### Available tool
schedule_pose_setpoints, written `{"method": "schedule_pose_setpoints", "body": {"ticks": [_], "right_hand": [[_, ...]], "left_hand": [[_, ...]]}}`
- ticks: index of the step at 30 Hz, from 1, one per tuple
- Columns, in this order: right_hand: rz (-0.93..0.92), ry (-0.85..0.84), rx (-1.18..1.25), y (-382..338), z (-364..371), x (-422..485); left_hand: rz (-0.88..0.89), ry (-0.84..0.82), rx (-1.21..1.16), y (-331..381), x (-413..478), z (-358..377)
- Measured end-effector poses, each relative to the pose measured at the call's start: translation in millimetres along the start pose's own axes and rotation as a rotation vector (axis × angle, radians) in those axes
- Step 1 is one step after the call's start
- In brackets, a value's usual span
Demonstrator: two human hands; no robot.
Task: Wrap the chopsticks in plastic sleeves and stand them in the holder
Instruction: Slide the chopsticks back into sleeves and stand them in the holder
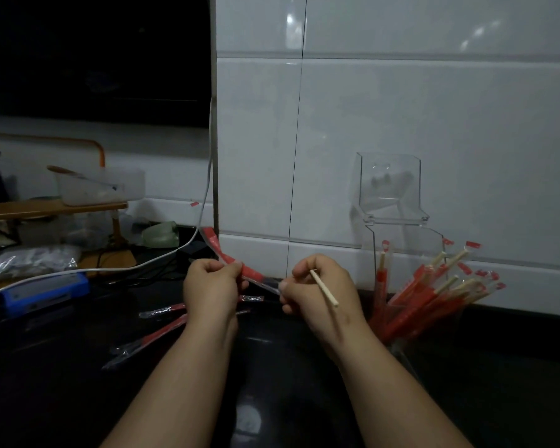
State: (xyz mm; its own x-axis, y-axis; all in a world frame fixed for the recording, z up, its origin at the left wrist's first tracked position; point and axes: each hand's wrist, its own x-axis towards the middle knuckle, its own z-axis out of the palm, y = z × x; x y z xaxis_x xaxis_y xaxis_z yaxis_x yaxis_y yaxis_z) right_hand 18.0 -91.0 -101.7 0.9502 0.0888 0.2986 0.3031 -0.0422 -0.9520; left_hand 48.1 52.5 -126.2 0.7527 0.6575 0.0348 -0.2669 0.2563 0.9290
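- The wall (pixel 401 108) of white tiles fills the upper right.
- The counter (pixel 62 367), black and glossy, runs along its foot.
- The holder (pixel 408 240), clear plastic with its lid tipped back against the tiles, stands on the counter at the right.
- The wrapped chopsticks (pixel 417 295), in red-printed film, lean out of the holder in a fan to the right.
- A blue box (pixel 42 291) lies at the far left, with a white cable (pixel 204 189) trailing past it.
- The left hand (pixel 209 286) is curled, pinching the sleeve between thumb and fingers.
- The right hand (pixel 317 286) is curled too, gripping the chopstick and touching the sleeve's near end.
- The sleeve (pixel 249 271), red and clear, stretches between both hands (its far end curves up toward the wall's corner).
- Spare sleeves (pixel 162 334) lie flat on the counter below the left hand.
- The chopstick (pixel 325 289), bare wood, slants down-right across the right hand's back.
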Motion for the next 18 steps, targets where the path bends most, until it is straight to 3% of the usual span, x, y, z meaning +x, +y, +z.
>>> {"method": "schedule_pose_setpoints", "body": {"ticks": [3, 7, 15, 18], "right_hand": [[-0.042, 0.062, -0.071, 2, -2, 2], [0.042, 0.084, -0.146, 7, -7, 9], [0.045, -0.010, -0.711, 10, -7, 0], [-0.028, 0.009, -0.574, 11, -6, 4]], "left_hand": [[0.013, -0.001, -0.030, 1, -2, 0], [0.048, 0.034, -0.113, 7, -5, 2], [0.190, 0.121, -0.166, 20, -17, -1], [0.293, 0.075, -0.080, 21, -19, 1]]}}
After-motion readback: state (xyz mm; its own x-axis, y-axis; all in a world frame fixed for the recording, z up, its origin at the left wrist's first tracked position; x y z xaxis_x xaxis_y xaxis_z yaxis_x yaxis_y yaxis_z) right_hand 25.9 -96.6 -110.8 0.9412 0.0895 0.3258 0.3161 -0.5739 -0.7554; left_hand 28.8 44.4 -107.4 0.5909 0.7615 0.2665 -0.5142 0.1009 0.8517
